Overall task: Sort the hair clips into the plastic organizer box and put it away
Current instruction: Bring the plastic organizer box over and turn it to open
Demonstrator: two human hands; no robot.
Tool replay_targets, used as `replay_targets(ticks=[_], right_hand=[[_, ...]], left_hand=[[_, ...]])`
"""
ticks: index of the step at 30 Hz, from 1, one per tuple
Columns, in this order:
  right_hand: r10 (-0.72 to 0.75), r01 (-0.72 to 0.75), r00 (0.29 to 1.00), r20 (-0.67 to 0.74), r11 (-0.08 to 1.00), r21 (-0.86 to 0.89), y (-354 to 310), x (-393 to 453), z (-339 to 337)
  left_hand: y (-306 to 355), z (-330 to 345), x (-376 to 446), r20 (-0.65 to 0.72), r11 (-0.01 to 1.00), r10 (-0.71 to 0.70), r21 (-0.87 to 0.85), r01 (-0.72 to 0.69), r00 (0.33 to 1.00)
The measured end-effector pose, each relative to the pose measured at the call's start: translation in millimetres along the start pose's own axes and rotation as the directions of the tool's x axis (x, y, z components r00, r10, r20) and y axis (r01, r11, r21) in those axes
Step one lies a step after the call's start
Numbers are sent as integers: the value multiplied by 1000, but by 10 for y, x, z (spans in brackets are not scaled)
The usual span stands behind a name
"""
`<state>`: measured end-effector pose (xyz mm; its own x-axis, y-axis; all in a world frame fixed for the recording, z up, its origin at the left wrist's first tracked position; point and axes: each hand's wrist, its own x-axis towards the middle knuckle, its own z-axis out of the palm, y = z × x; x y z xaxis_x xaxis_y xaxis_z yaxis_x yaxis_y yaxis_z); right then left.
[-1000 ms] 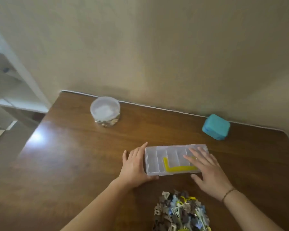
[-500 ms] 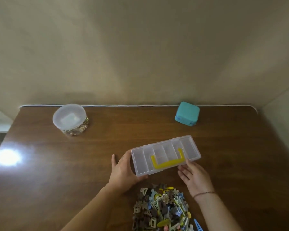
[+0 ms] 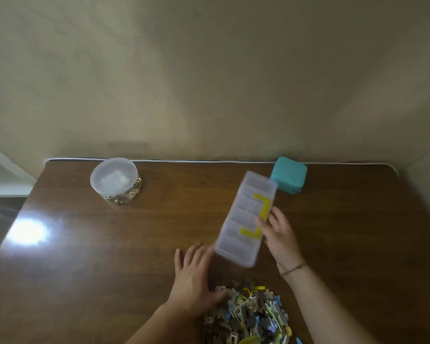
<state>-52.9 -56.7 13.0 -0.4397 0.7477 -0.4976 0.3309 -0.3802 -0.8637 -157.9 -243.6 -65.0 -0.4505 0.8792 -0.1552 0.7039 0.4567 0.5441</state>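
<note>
A clear plastic organizer box [image 3: 241, 218] with a yellow handle and several compartments lies lengthwise, pointing away from me, its lid closed. My right hand [image 3: 278, 234] grips its right side at the yellow handle. My left hand [image 3: 195, 276] lies flat on the wooden table [image 3: 109, 256] with straight fingers, just left of the box's near end. A heap of mixed hair clips [image 3: 248, 316] in brown, yellow, blue and white sits at the near edge, below both hands.
A round clear tub [image 3: 114, 179] with a white lid stands at the back left. A teal square case [image 3: 289, 174] sits at the back right, just behind the box's far end. A wall runs behind the table.
The box has turned from lying crosswise to pointing away from me. My right hand moved up along its right side; my left hand came off the box's left end.
</note>
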Motion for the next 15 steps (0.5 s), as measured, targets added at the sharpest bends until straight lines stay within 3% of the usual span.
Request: replay_targets(ticks=[1,2,4,5,7,10,12,15], right_hand=[[-34,52,997,74,965,-256,-61,32,96],[-65,114,992,109,835,-538,-87,64,180],[-167,193,977,129,456,-869,-55,106,328],[-211,228,963,166,315,-921,-33,96,394],[-242,319,931,274,172,-932,1,54,471],[-196,499,853,484,30,-866,-19,-22,331],[-179,575,796,579,-76,-815,-8,-74,103],[-249,553,800,546,-49,-832,127,-120,-263]], left_hand=[[-36,29,-60,46,996,74,42,-76,996],[-76,55,-102,73,987,146,52,-150,987],[-148,101,-137,65,967,253,25,-255,965],[-178,110,-134,30,959,283,8,-283,959],[-255,87,-117,-140,961,272,-15,-277,952],[-429,-25,-94,-379,984,15,-157,-80,925],[-566,-130,-76,-408,959,-179,-274,67,895],[-666,-280,-7,-316,946,-265,-270,182,911]])
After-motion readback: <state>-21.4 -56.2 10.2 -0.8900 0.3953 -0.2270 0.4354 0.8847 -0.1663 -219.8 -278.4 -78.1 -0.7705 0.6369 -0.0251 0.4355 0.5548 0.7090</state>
